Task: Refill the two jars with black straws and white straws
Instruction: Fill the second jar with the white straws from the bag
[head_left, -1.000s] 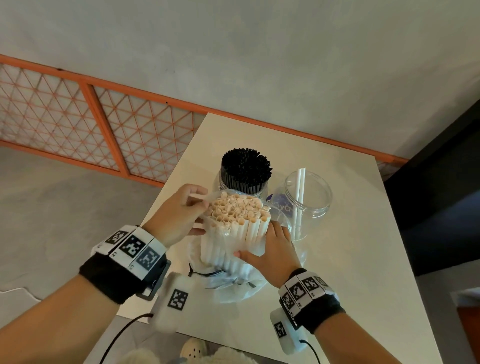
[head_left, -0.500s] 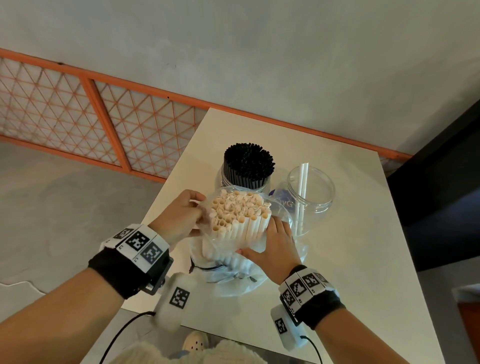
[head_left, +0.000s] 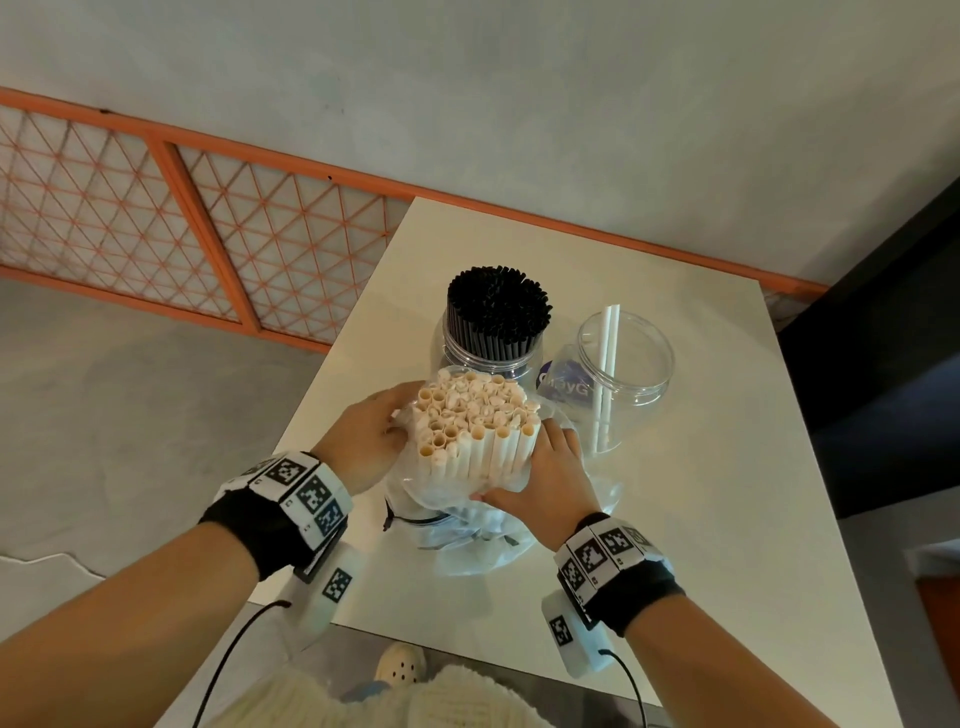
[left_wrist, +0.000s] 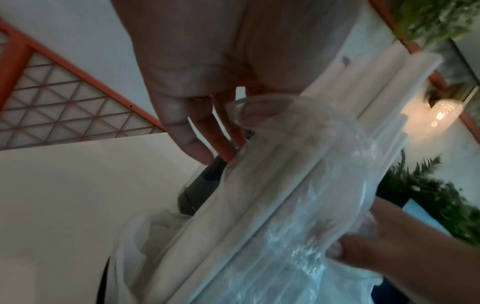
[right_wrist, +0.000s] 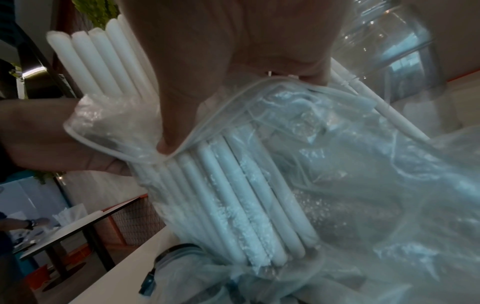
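Both hands — left hand (head_left: 366, 447), right hand (head_left: 551, 480) — curl round the bagged white straws (head_left: 475, 431), fingertips hidden behind.

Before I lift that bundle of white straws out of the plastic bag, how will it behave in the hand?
The white straws are loose, with nothing seen binding them, so they will probably splay or slip singly unless squeezed. Each looks stiff and straight, so the bundle should not droop. The thin crinkled plastic bag will likely cling and drag along; the right hand already grips through it.
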